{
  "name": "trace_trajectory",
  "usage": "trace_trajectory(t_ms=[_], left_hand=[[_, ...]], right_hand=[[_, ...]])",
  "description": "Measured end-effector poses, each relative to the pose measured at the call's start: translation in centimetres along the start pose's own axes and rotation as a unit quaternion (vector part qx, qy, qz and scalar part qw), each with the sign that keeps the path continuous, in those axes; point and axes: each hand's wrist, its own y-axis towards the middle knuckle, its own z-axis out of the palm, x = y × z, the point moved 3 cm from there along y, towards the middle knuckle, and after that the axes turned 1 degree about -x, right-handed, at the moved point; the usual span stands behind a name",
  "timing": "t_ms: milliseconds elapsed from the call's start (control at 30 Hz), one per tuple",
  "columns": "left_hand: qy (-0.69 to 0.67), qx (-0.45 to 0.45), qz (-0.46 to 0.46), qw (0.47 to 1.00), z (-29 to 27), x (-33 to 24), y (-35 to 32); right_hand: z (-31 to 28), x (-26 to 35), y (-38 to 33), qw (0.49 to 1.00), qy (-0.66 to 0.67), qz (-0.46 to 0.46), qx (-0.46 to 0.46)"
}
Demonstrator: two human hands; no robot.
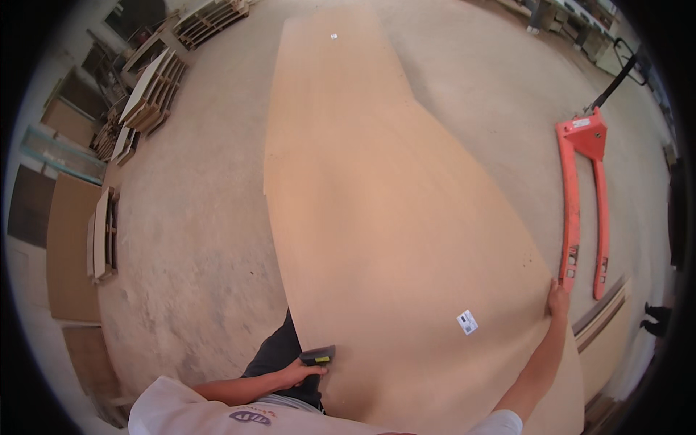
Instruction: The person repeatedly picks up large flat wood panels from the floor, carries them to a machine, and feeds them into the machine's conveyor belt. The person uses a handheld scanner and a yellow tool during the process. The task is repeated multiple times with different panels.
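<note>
Two large, thin tan boards seem to lie end to end. The near board [377,268] stretches from my body outward, and the far board [333,80] continues beyond it; the join between them is hard to make out. At the near board's left edge, my left hand [299,373] is closed round the handle of a dark handheld barcode scanner [317,356] with a yellow label. Its head is over the board's surface. My right hand [557,299] grips the board's right edge, fingers partly hidden. A white printed label [467,322] sits on the near board, and a smaller label [334,36] on the far one.
A red pallet jack [570,196] stands on the concrete floor [188,239] to the right. Boards [603,341] lean below it. Stacked panels on pallets [154,90] line the left side, beside a brown sheet [72,246]. A person's dark shoes [656,317] show at far right.
</note>
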Motion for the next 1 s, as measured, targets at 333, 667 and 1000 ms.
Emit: trace_trajectory(t_ms=[333, 667, 1000], left_hand=[[-0.044, -0.085, 0.05, 0.994, -16.6, -19.8, 9.4], [-0.041, -0.087, 0.036, 0.995, -19.6, -31.0, 8.1], [-0.005, -0.148, 0.138, 0.979, -26.5, -31.1, 4.6]], right_hand=[[-6.3, 20.1, 13.6, 0.989, 0.1, -0.106, -0.029], [-5.6, 9.4, 8.9, 0.998, 0.029, 0.001, 0.059], [-8.3, 33.8, 14.0, 0.988, 0.128, -0.082, 0.027]])
